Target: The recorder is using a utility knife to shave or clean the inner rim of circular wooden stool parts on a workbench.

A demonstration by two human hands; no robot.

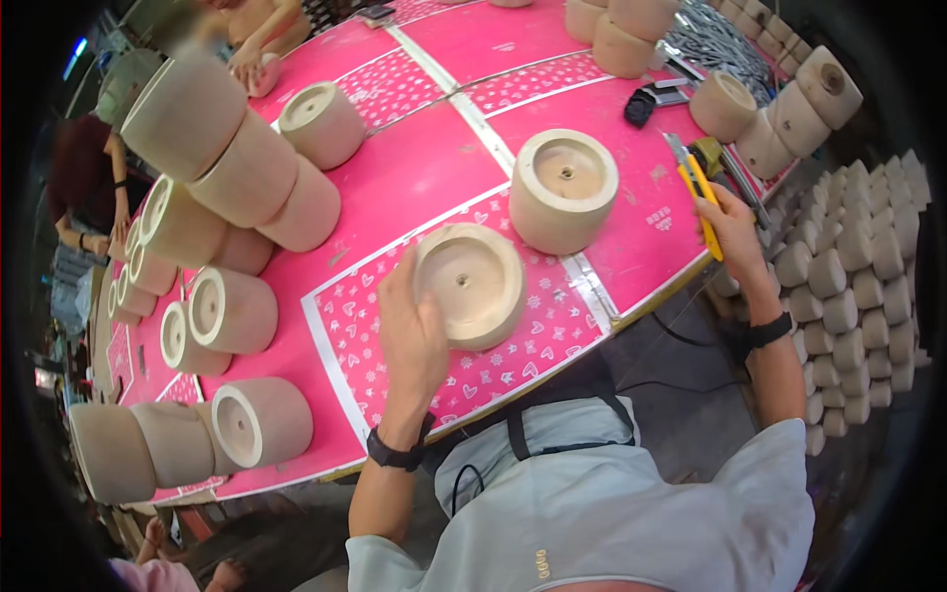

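Observation:
My left hand [412, 331] grips the side of a pale beige round block [513, 296], thumb on its rim. The block is thick, with a wide round recess and a small hole at its centre; it sits on the pink patterned table cover [370, 370]. Just beyond it stands a similar recessed block [564, 232], touched by neither hand. My right hand [732, 232] is closed around a yellow utility knife [702, 202] at the table's right edge, its blade end pointing away from me. A dark tool with an olive-yellow part [706, 153] lies beside the knife.
Stacked beige blocks [242, 178] rise at the left, more [799, 118] at the far right. A heap of metal pieces [720, 49] and a black object [639, 107] lie at the back. Many blocks [848, 286] are piled right of the table. Other people's hands [252, 69] work across it.

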